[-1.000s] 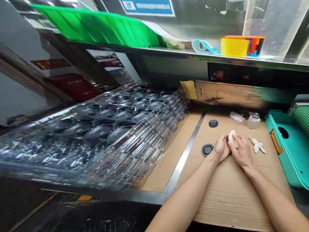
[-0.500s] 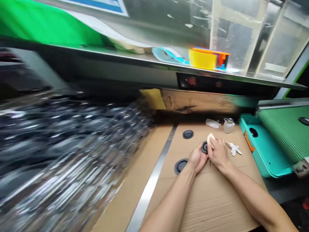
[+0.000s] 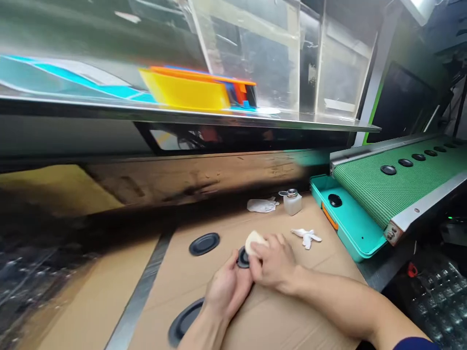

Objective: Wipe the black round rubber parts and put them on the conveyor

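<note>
Cardboard sheet [image 3: 262, 325] holds a pump bottle [image 3: 293, 204] and black discs [image 3: 204, 244].

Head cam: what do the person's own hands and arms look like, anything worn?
Bare, no gloves; no ring or watch shows on the left hand or right hand. The right forearm is bare up to a dark navy sleeve at the frame's bottom edge. No cables or markings.
</note>
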Available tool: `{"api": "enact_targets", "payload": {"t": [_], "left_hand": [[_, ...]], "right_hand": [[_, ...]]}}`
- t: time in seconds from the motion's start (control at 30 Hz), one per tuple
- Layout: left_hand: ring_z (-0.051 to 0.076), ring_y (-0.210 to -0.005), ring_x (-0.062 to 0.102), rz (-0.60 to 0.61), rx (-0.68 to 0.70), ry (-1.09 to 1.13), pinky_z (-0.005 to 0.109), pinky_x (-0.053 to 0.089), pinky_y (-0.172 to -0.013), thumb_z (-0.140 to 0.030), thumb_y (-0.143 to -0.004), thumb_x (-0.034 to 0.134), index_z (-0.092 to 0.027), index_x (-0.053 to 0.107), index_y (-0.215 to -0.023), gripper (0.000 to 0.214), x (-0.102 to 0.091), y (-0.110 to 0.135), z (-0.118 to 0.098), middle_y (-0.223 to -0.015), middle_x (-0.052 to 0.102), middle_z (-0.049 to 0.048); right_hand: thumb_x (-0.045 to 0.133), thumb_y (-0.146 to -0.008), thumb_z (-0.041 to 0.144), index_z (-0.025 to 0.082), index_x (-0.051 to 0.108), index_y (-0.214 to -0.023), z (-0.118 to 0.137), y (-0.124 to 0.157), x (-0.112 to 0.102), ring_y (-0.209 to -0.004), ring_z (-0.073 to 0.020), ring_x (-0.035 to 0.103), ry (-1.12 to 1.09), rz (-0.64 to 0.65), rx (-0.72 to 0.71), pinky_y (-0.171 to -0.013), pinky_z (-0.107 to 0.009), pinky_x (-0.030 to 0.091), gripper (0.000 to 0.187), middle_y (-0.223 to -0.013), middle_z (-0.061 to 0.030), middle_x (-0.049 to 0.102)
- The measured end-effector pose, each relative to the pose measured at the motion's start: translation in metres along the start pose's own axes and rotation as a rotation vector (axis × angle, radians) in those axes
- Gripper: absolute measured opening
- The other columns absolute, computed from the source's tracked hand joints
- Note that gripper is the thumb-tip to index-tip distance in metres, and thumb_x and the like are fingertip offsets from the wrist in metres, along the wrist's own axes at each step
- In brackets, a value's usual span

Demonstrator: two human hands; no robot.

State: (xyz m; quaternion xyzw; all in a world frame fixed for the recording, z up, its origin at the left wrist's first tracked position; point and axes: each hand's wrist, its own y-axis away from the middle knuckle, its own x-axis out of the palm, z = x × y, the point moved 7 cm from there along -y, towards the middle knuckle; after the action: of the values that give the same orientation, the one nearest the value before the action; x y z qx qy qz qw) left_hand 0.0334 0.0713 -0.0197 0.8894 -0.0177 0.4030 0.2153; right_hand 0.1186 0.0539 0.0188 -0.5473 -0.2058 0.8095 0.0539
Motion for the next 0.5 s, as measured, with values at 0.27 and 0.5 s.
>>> {"api": "enact_targets", "payload": {"t": [0.27,0.5], "left_hand": [[0.026,-0.110,0.071,-0.044,-0.004,0.015,0.048,0.053,-0.107,-0.023,-0.104,0.029,-0.011,0.061,-0.134,0.046,0.0017,0.0060,0.0044,-0.112,0.075,0.0147],[0.025,-0.108,0.071,-0.017,0.020,-0.022,0.046,0.054,-0.105,-0.025,-0.105,0.029,-0.009,0.061,-0.133,0.046,0.0012,0.0029,0.0056,-0.115,0.074,0.0163]], "right_hand": [[0.055,-0.091,0.035,0.025,0.068,-0.110,-0.0032,0.0075,-0.0016,-0.103,-0.0250,0.052,-0.028,0.001,-0.025,-0.090,-0.037,0.048,0.025,-0.114,-0.0087,0.062],[0.054,-0.092,0.035,0.025,0.069,-0.111,-0.0068,0.0021,-0.0001,-0.103,-0.0252,0.053,-0.058,0.013,-0.003,-0.090,-0.037,0.047,0.025,-0.115,-0.0090,0.063]]}}
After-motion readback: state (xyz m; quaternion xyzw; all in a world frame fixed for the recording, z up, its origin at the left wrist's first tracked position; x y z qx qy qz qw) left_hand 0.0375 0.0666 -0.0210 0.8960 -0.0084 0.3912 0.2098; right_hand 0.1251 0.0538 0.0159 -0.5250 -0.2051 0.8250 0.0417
